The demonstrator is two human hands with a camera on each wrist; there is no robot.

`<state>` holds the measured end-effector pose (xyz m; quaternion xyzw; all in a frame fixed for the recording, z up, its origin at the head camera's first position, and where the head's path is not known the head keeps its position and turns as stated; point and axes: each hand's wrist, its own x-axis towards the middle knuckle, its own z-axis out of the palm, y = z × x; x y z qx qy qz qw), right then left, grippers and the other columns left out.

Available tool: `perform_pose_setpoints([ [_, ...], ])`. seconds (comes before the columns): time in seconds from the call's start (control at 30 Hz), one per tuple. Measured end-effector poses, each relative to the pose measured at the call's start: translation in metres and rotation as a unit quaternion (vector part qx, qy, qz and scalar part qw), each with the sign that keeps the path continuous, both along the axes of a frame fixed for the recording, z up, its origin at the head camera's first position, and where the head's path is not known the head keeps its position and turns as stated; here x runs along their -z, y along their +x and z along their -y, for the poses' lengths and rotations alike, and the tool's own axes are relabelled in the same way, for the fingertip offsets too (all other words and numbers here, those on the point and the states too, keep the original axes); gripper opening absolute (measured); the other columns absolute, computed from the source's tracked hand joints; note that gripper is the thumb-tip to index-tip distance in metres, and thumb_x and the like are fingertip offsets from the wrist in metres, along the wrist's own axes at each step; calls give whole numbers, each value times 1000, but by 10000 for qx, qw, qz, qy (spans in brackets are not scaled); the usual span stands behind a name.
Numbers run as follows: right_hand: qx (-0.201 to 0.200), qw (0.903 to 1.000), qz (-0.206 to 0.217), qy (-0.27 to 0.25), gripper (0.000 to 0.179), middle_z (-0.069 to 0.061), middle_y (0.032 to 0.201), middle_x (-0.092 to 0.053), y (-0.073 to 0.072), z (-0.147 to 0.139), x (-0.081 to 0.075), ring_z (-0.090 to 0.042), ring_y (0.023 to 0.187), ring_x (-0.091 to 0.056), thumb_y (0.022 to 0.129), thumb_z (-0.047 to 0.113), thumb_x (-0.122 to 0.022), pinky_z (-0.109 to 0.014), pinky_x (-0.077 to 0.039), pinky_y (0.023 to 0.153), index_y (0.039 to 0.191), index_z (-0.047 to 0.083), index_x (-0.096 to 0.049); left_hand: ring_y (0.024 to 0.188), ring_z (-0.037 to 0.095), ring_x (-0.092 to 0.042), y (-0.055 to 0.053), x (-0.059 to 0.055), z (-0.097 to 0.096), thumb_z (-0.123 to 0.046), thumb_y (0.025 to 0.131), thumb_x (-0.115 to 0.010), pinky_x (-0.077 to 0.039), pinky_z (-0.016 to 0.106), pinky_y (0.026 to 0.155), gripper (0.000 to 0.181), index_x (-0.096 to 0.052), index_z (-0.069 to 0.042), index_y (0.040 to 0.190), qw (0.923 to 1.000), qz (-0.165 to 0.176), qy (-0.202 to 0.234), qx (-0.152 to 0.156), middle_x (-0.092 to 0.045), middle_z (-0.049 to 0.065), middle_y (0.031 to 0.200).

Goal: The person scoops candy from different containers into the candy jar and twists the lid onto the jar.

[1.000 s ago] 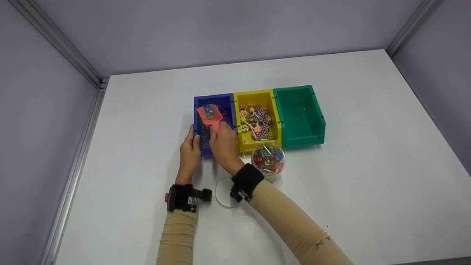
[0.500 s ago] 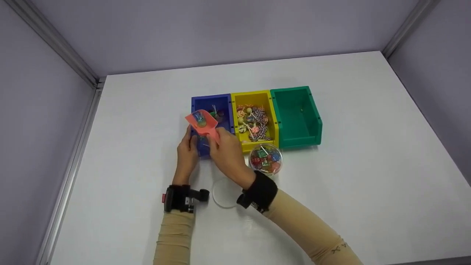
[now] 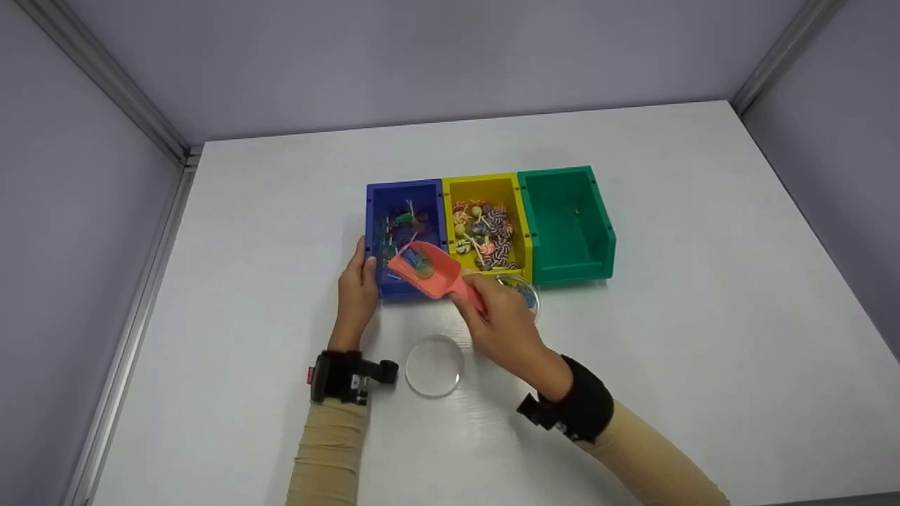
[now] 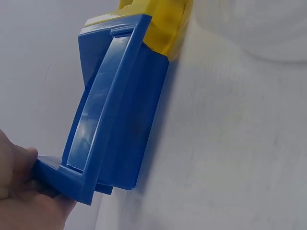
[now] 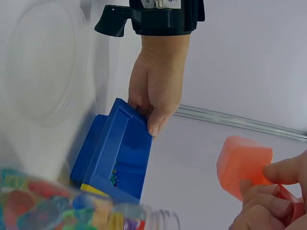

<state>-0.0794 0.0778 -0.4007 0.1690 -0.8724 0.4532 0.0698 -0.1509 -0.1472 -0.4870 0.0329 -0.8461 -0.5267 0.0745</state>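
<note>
My right hand point(image 3: 506, 327) grips the handle of a coral-pink scoop point(image 3: 446, 274), which carries a wrapped blue-green candy point(image 3: 422, 264). The scoop hangs over the front of a blue bin point(image 3: 404, 185) with several lollipops and candies inside. On that bin's left side wall, my left hand point(image 3: 356, 299) has a hold, thumb over the edge; the left wrist view shows the wall pinched between thumb and fingers. A clear jar point(image 5: 53, 206) filled with colourful candies stands beside my right hand, partly hidden by it in the head view.
Right of the blue bin a yellow bin point(image 3: 485, 186) holds several striped lollipops, and a green bin point(image 3: 566, 225) adjoins it. A round clear lid point(image 3: 434, 367) lies on the white table point(image 3: 703, 295) between my forearms. Pale walls enclose the table's back and sides.
My right hand has drawn the loaded scoop back from above the blue bin, toward the right and nearer me, over the jar. My left hand stays on the bin.
</note>
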Motion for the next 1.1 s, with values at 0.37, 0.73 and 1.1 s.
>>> perform_pose_setpoints([
  [0.37, -44, 9971, 758, 23, 27, -11, 83, -66, 6, -52, 9, -12, 71, -46, 92, 15, -64, -15, -39, 61, 113, -2, -65, 148, 36, -26, -1, 3, -2, -11, 105, -35, -24, 46, 124, 49, -24, 5, 150, 9993, 219, 169, -232, -29, 25, 156],
  [0.73, -20, 9994, 301, 139, 25, -5, 70, -56, 9, -86, 15, -5, 63, -41, 88, 9, -67, -14, -37, 53, 110, -2, -65, 151, 32, -20, 12, -12, -21, -14, 103, -43, -22, 45, 125, 56, -21, 3, 152, 9955, -553, -763, -128, -20, 22, 160],
  [1.1, -464, 9972, 349, 468, 23, -4, 76, -63, 5, -124, 10, -3, 65, -45, 90, 9, -65, -15, -41, 56, 112, -1, -66, 147, 29, -32, 45, -34, -68, -34, 96, -60, -32, 49, 120, 70, -27, -11, 153, 9711, -491, -824, 2185, -30, 14, 158],
])
